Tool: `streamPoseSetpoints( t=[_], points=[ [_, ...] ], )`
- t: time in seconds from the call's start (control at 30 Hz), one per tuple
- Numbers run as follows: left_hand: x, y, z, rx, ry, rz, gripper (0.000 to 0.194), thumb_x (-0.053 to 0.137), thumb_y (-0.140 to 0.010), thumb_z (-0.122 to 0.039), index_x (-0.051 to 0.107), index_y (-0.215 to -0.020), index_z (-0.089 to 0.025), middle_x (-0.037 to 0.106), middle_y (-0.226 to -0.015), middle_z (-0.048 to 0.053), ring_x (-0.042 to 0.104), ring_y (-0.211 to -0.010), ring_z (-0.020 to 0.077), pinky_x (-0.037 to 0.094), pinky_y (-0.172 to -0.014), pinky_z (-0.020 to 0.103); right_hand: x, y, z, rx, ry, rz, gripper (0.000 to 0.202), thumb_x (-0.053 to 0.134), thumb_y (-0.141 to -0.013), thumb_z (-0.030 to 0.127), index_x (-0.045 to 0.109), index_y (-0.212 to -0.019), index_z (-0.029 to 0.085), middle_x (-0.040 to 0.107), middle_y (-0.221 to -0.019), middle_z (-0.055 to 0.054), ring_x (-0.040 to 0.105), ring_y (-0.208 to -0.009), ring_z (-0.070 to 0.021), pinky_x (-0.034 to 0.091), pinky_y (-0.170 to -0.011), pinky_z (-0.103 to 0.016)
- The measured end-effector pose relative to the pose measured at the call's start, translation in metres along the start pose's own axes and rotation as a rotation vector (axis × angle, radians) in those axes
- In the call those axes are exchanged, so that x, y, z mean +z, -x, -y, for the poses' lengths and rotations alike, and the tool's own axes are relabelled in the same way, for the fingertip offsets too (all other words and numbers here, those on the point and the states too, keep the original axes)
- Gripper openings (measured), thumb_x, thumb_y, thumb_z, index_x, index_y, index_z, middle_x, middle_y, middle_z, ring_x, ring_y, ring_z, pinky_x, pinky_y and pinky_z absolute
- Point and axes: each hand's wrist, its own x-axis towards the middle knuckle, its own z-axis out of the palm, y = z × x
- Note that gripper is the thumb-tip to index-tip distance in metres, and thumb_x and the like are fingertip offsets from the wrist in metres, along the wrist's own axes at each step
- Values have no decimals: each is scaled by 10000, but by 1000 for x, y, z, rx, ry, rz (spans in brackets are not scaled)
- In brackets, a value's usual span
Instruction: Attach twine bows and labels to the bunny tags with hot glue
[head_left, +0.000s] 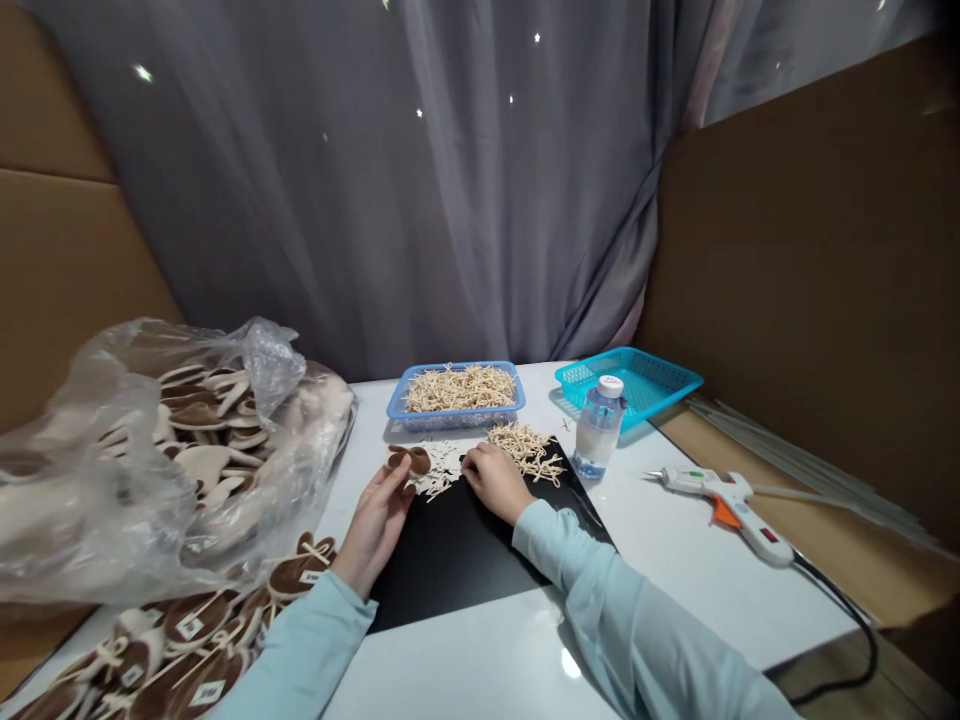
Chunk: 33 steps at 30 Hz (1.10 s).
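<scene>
My left hand pinches a small brown, soft-looking piece with rounded lobes, held up over the far left part of a black mat. My right hand rests at the mat's far side, fingers curled together and pointing down. Whatever is between those fingertips is hidden. Just left of them, small white bits like labels lie scattered. Beyond the right hand is a loose pile of cream cord bows.
A blue basket full of cord bows stands behind the mat. On the right are a teal basket, a bottle and a corded glue gun. At left, a plastic bag holds brown-and-cream pieces; labelled, bow-tied pieces lie before it.
</scene>
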Motion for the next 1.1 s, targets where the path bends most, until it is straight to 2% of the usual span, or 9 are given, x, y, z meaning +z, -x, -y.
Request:
streamPoseSetpoints(
  t=[0.17, 0.33, 0.43, 0.5, 0.63, 0.7, 0.8, 0.87, 1.1],
  points=[
    [0, 1, 0, -10, -13, 22, 314, 872, -621, -234, 719, -888, -169, 698, -880, -21, 597, -706, 63, 457, -595, 145, -20, -12, -8, -11, -76, -143, 125, 568, -837, 97, 624, -761, 180, 644, -792, -42, 600, -772, -186, 439, -718, -280],
    [2, 2, 1, -28, -21, 32, 328, 884, -600, -243, 728, -882, -177, 707, -874, -17, 612, -723, 72, 470, -598, 145, -82, -22, -5, -70, -149, -360, 80, 526, -880, 150, 590, -857, 193, 635, -859, -29, 581, -758, -159, 455, -719, -269],
    [4, 3, 3, -47, -26, 36, 334, 893, -583, -239, 733, -867, -163, 714, -862, -6, 618, -728, 83, 485, -609, 152, -131, -5, 2, -105, -169, -498, 77, 498, -915, 197, 573, -933, 203, 631, -895, -25, 565, -721, -143, 456, -677, -265],
    [4, 3, 3, -58, -29, 40, 340, 896, -578, -235, 735, -868, -157, 719, -875, 0, 623, -742, 89, 492, -616, 153, -160, 14, 3, -130, -212, -698, 47, 538, -908, 225, 578, -922, 205, 625, -856, -15, 564, -696, -140, 451, -628, -262],
    [5, 3, 3, -75, -38, 40, 334, 892, -585, -237, 735, -868, -153, 720, -877, -1, 624, -739, 84, 487, -594, 142, -191, 56, -19, 4, -215, -773, 112, 612, -881, 312, 555, -867, 217, 584, -800, 8, 542, -653, -125, 440, -568, -244],
    [6, 4, 3, -81, -50, 36, 346, 896, -575, -243, 736, -867, -150, 721, -869, 1, 624, -736, 85, 493, -601, 141, -188, 78, -41, 137, -255, -749, 202, 627, -858, 375, 499, -909, 228, 566, -868, 3, 528, -613, -112, 425, -504, -230],
    [8, 5, 4, -87, -67, 33, 346, 902, -561, -242, 738, -853, -155, 722, -862, 1, 629, -748, 95, 508, -632, 150, -164, 105, -75, 397, -199, -411, 328, 567, -859, 460, 414, -1039, 232, 570, -1092, -62, 560, -580, -109, 459, -487, -257],
    [9, 6, 5, -94, -81, 35, 320, 895, -571, -234, 738, -839, -156, 720, -849, -2, 627, -736, 95, 508, -628, 153, -143, 115, -90, 449, -174, -277, 349, 608, -819, 433, 441, -1029, 211, 618, -1049, -79, 547, -493, -111, 454, -451, -274],
    [8, 5, 5, -88, -94, 38, 305, 865, -614, -211, 735, -879, -135, 726, -884, 14, 638, -722, 95, 494, -582, 144, -105, 109, -99, 484, 36, -180, 135, 624, -802, 278, 521, -785, 193, 611, -833, -79, 596, -762, -224, 413, -640, -297]
  ],
)
